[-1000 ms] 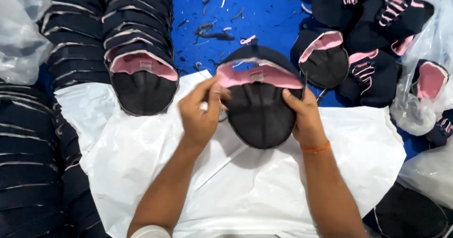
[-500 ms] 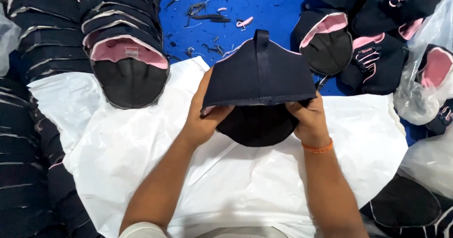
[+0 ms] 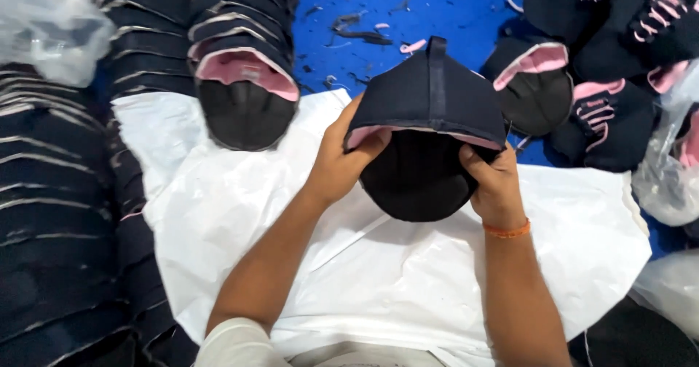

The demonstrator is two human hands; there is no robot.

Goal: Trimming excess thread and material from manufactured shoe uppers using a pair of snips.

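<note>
So the person is holding a dark navy cap with both hands, right about the middle of the scene, just above a white plastic sheet that's covering the blue worktop. The left hand is gripping the cap's left edge, thumb tucked up against the pink lining, fingers wrapping round the outside. The right hand is doing the same on the right edge, closed on the rim, with an orange band sitting on that wrist. The cap's crown is pointing away toward the far side, with a seam strip running up the middle, and the dark brim is hanging down on the near side between the two hands.

Off to the left, long stacks of nested caps are lying in rows, and one stack is ending with a pink-lined cap just beside the sheet's far left corner. Far right, a loose pile of caps with pink stitching is sitting near a clear plastic bag. Another clear bag is showing at far left. Bits of thread scraps are lying scattered on the blue surface.
</note>
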